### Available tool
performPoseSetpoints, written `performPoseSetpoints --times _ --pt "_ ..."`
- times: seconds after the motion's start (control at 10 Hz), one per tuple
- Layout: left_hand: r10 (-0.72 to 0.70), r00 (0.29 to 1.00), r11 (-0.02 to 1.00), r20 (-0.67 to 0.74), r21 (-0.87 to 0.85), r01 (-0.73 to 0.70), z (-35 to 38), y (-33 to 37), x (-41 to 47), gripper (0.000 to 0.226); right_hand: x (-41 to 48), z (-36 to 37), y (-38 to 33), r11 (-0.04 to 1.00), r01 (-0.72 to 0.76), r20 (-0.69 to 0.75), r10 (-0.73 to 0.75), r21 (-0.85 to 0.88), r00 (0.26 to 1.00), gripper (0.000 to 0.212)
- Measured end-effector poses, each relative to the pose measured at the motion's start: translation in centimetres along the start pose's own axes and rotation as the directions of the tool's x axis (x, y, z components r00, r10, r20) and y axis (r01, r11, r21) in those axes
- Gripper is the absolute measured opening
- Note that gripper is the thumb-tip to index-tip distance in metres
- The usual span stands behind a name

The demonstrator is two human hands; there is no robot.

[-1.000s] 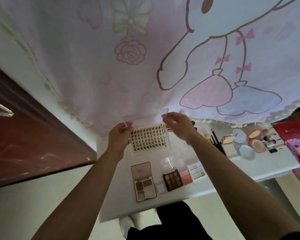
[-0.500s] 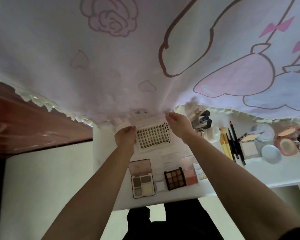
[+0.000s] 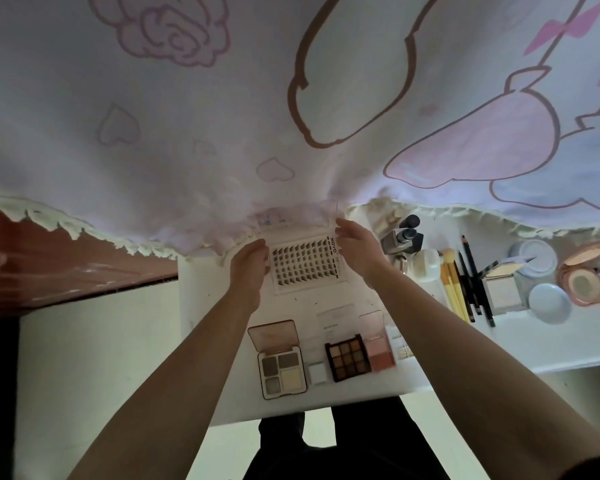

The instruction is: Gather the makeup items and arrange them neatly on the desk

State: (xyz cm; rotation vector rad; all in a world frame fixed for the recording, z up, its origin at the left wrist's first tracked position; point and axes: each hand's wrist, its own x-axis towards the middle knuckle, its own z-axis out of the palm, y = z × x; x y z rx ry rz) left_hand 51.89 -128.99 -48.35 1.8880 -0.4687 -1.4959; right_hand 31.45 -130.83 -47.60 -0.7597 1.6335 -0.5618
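Observation:
A white tray of false lash clusters (image 3: 307, 263) lies on the white desk (image 3: 222, 341) near the hanging cloth. My left hand (image 3: 248, 263) holds its left edge and my right hand (image 3: 357, 249) pinches its clear lid at the right edge. Nearer me stand an open four-pan palette (image 3: 283, 372), a dark nine-pan eyeshadow palette (image 3: 347, 356) and a pink blush (image 3: 380, 353). To the right lie yellow brushes (image 3: 454, 289) and black pencils (image 3: 471, 278).
A pink cartoon-print cloth (image 3: 291, 98) hangs over the desk's far edge. Right of the brushes are a mirrored compact (image 3: 503, 287), round blue lids (image 3: 548, 303), a pink powder compact (image 3: 584, 282) and small bottles (image 3: 400, 237). A dark red surface (image 3: 49, 265) is at the left.
The lash tray has come down from the air onto the desk, with both hands staying at its edges. The camera has tilted down and moved closer to the desk.

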Motion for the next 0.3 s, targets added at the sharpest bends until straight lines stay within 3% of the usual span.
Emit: performPoseSetpoints --times 0.2,0.3 --pt "0.088 0.994 0.968 0.067 0.228 -0.102 -0.7 0.2 -1.7 0.053 -1.1 0.3 0.4 0.986 0.028 -0.004 -0.029 -0.163 1.0 0.057" --pt "0.176 0.984 0.915 0.039 0.361 -0.178 -1.6 0.6 -3.6 0.047 -2.6 0.5 0.1 0.956 0.084 -0.067 -0.107 -0.279 0.992 0.053"
